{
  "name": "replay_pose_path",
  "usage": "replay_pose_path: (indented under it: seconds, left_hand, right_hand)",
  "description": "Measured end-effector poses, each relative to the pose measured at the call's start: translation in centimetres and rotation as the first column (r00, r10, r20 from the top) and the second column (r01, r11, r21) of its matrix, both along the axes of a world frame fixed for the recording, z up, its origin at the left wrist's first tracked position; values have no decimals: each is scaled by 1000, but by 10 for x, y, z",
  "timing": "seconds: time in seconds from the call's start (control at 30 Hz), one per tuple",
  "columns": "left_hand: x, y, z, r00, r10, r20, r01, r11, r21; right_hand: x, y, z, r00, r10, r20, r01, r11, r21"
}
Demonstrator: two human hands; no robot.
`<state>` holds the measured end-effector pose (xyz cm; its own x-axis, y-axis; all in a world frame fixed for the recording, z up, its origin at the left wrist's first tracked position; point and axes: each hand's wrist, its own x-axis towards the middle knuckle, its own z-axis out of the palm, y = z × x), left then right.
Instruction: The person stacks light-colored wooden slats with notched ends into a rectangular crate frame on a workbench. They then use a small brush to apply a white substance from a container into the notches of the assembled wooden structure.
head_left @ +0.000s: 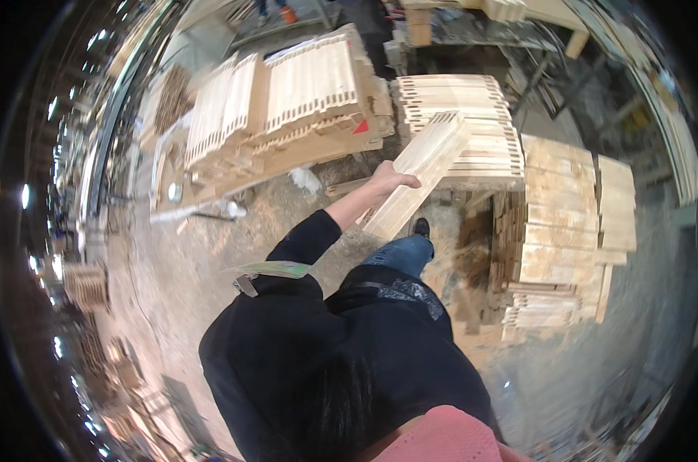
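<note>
My left hand (395,180) is closed around a pale wooden board (424,171), thumb on top and fingers out of sight at its near side. The board slants from my body toward the far right, with dark slots cut in its far end. That end overlaps a stack of similar slotted boards (484,135) in front of me; whether it touches them I cannot tell. My right hand is out of view. A clear card holder (276,269) is fastened to my black left sleeve.
Slotted wood pieces (310,81) are piled on a low platform (287,150) at the far left. On the right stands a tall stack of wide boards (561,219). Several bundles of wood (86,285) lie at the left. Sawdust covers part of the concrete floor (172,269).
</note>
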<state>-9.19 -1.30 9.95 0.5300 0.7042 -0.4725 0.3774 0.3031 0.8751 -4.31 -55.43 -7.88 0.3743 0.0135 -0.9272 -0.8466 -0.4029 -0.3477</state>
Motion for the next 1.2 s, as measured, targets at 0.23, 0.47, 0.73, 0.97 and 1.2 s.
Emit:
replay_pose_path:
  seconds: [0.23, 0.47, 0.73, 0.97, 1.2]
  left_hand:
    - [-103, 50, 79, 922, 378, 82, -370, 924, -99]
    - [-173, 214, 112, 558, 695, -454, -375, 699, 609]
    - [-238, 346, 85, 411, 779, -474, -140, 567, 811]
    - [-250, 357, 45, 609, 616, -501, 69, 588, 806]
    - [-275, 357, 27, 663, 597, -452, 78, 545, 835]
  right_hand:
    - [84, 47, 20, 957, 114, 267, -156, 978, 140]
    - [96, 109, 49, 885, 252, 391, -301, 951, 69]
    - [-6, 246, 38, 915, 349, 203, -369, 927, 70]
    - [-49, 362, 51, 804, 503, 317, -532, 847, 4]
    - [7, 469, 75, 725, 261, 637, -431, 894, 124]
